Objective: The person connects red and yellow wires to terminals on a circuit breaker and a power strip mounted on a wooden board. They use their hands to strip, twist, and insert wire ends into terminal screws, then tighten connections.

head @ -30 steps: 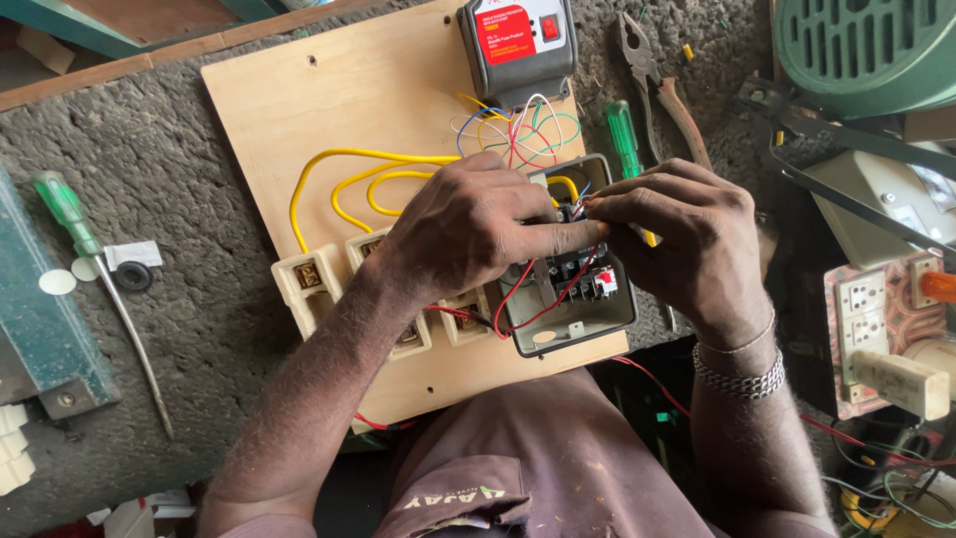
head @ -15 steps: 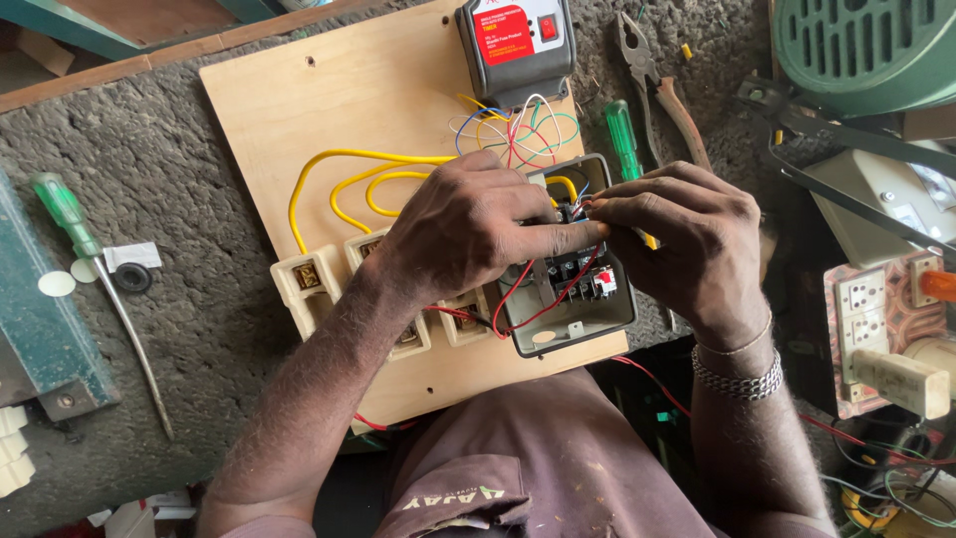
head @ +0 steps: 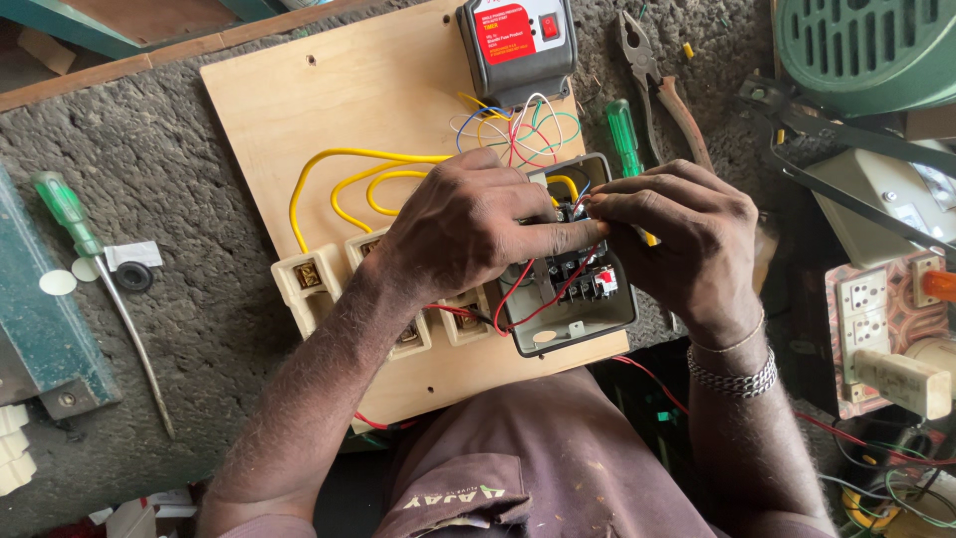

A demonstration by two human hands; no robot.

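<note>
A plywood board (head: pixel 329 100) lies on a rough grey bench. On it are a grey open switch box (head: pixel 573 299) with red wires, several cream fuse holders (head: pixel 309 284), yellow wires (head: pixel 344 184) and a dark grey unit with a red label (head: pixel 518 40). My left hand (head: pixel 468 224) rests over the box, its fingers pressed on the wiring inside. My right hand (head: pixel 677 234) pinches thin wire ends at the box's top edge; a yellow-handled tool pokes out under its fingers.
A green-handled screwdriver (head: pixel 85 269) lies at the left, another green screwdriver (head: pixel 624 134) and pliers (head: pixel 657 85) behind the box. A green fan housing (head: pixel 866 50) is at top right; sockets (head: pixel 876 319) and loose wires crowd the right edge.
Both hands stay at the switch box; the right hand's fingers have shifted slightly on the wire ends. Nothing else moved.
</note>
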